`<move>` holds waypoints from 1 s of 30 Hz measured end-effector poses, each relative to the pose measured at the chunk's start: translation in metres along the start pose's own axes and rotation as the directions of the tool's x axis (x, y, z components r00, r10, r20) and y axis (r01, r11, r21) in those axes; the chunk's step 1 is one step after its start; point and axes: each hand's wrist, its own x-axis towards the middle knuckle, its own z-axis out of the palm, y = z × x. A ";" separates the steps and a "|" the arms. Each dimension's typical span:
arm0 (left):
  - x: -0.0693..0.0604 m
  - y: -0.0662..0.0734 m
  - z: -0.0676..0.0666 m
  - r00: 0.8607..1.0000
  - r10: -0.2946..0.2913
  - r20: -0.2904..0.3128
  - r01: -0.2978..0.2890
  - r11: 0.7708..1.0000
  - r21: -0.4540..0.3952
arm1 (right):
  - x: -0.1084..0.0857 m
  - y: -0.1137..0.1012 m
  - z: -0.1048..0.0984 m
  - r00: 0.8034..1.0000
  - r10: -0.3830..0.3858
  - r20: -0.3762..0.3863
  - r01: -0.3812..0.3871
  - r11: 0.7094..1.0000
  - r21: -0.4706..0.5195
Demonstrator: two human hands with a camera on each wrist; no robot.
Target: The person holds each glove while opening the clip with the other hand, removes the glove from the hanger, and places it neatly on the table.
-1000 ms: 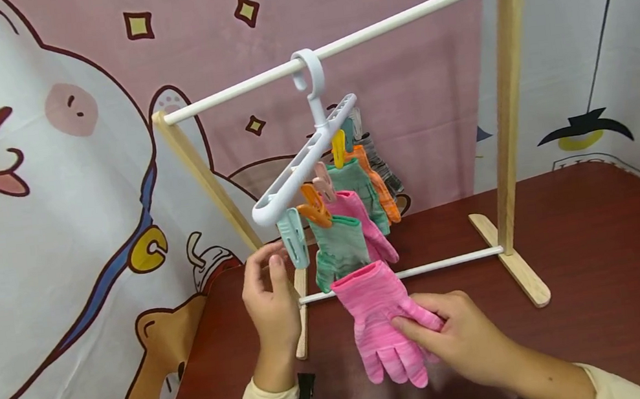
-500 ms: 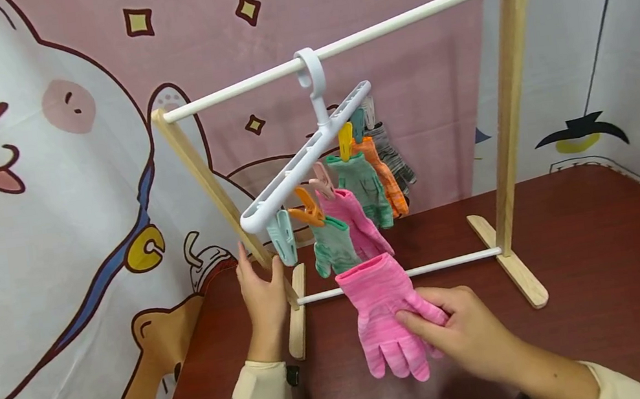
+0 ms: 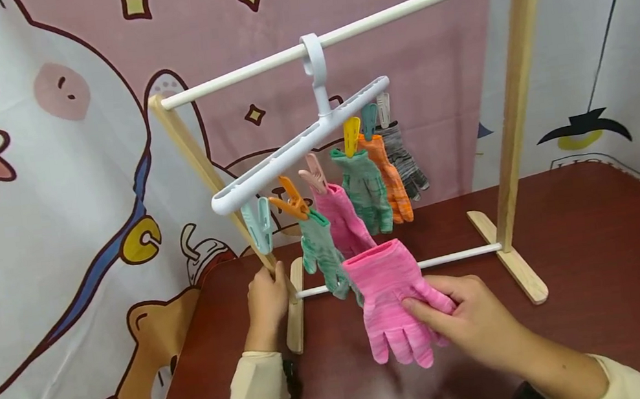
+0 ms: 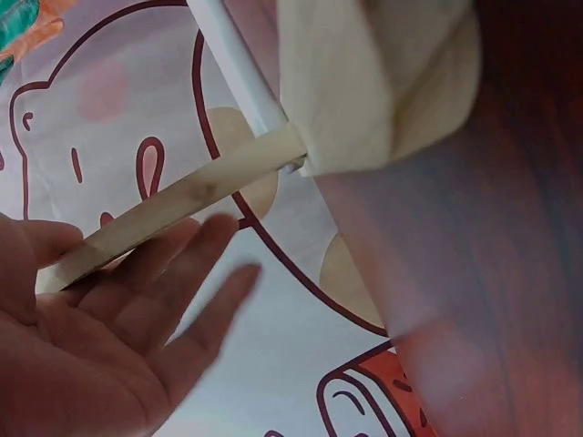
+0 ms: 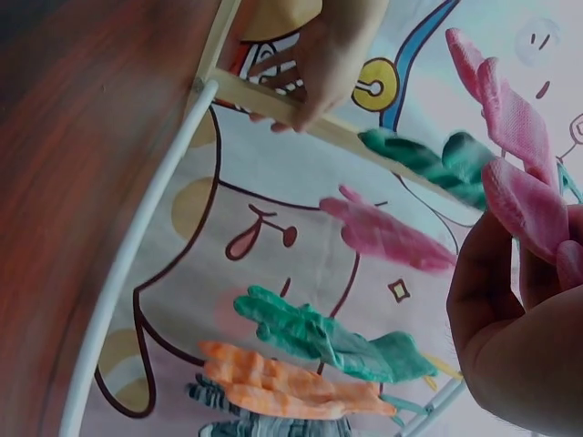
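- While the right hand [image 3: 472,313] pinches the pink glove [image 3: 396,308] at its thumb side, own thumb laid across the front, the cuff stands uppermost. A sound hold, I judge: the edge is left free.
- Glove is in the air on the near side, right of the green glove [image 3: 319,245]; they overlap from head height, and I cannot tell whether they touch.
- Left hand [image 3: 268,299] is low on the left post [image 3: 193,151], thumb and fingers either side of it, outer fingers loosely spread. Looks like steadying; a light hold should do, since a hard pull could shift the stand.
- Hanger [image 3: 292,153] slants from near left to far right below the top bar [image 3: 405,8]. Probably swings easily; best braced before any peg is squeezed.
- Pale blue peg [image 3: 264,221] at the near end carries nothing. Going in from the left should avoid jostling the orange peg [image 3: 296,203].
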 end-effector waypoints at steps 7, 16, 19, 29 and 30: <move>0.000 0.002 -0.003 1.000 -0.013 0.029 0.011 0.998 0.067 | 0.006 -0.001 -0.017 0.996 0.080 -0.042 -0.082 0.994 -0.071; -0.001 0.002 -0.001 0.999 -0.011 0.047 0.008 0.998 0.058 | -0.002 0.019 -0.052 0.976 0.209 -0.064 -0.219 0.949 -0.228; 0.000 0.002 0.000 0.999 -0.002 0.044 0.000 0.999 0.054 | -0.002 0.028 -0.066 0.964 0.259 -0.064 -0.266 0.932 -0.247; -0.002 0.001 0.000 0.999 0.001 0.044 -0.003 0.999 0.051 | 0.003 0.057 -0.090 0.911 0.409 0.051 -0.381 0.883 -0.276; -0.002 0.002 0.000 0.999 0.003 0.044 -0.005 0.999 0.052 | 0.002 0.060 -0.091 0.904 0.422 0.070 -0.391 0.881 -0.267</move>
